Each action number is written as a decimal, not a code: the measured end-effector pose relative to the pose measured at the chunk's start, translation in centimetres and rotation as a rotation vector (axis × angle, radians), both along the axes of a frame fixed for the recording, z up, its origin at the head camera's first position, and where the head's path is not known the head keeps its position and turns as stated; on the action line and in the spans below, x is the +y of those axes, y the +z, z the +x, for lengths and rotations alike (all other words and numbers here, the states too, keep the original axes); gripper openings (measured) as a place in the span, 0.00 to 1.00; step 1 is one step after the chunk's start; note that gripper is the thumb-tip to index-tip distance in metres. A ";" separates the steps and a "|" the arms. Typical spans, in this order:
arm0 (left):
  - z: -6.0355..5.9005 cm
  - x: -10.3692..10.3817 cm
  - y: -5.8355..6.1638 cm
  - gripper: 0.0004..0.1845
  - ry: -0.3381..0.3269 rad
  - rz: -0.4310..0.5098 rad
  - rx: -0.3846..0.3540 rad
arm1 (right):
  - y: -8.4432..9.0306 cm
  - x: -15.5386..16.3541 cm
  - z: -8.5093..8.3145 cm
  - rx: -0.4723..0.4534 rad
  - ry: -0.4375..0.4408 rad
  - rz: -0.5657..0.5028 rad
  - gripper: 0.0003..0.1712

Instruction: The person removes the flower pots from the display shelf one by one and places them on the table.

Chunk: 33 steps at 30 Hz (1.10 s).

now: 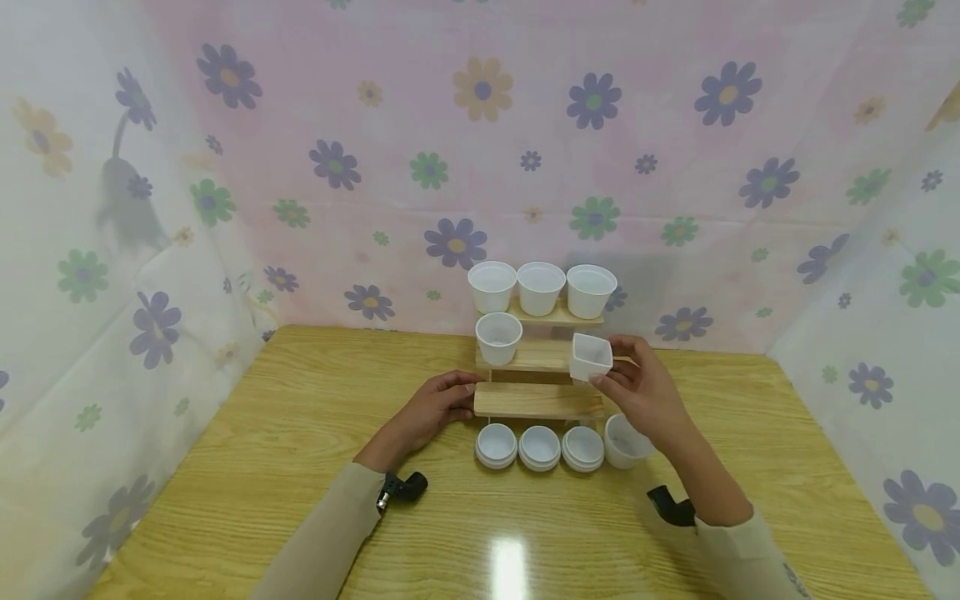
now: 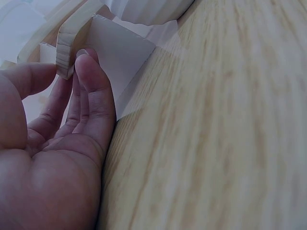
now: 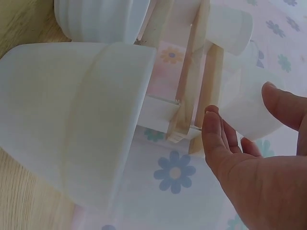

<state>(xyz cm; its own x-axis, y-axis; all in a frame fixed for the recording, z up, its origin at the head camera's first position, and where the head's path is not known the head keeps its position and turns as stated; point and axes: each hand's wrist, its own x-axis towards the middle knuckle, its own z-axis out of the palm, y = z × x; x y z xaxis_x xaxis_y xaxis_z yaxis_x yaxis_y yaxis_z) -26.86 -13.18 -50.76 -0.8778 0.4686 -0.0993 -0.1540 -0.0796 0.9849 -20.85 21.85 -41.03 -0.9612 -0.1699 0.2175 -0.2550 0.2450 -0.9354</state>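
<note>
A small square white cup (image 1: 591, 358) is pinched between thumb and fingers of my right hand (image 1: 651, 398), over the right end of the middle shelf. In the right wrist view this cup (image 3: 249, 103) overlaps the wooden boards. My left hand (image 1: 433, 407) holds the left end of the lowest board of a tiered wooden stand (image 1: 538, 401). The left wrist view shows thumb and fingertips on either side of that board end (image 2: 69, 45). One round white cup (image 1: 498, 340) stands on the middle shelf's left. On the top shelf are three more round cups (image 1: 541, 289).
Three small white bowls (image 1: 539, 448) line up in front of the stand. A larger white cup (image 1: 627, 442) stands at their right, below my right hand. Behind the wooden table (image 1: 360, 358) hangs a flower-patterned cloth (image 1: 390, 208).
</note>
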 end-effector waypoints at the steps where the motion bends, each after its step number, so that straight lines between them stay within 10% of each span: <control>1: 0.0 0.0 0.0 0.21 0.000 0.000 -0.001 | -0.1 0.1 0.0 -0.003 0.000 0.000 0.34; 33: 0.0 0.1 -0.1 0.21 0.009 0.006 0.009 | -1.0 2.6 1.4 0.024 -0.002 -0.005 0.31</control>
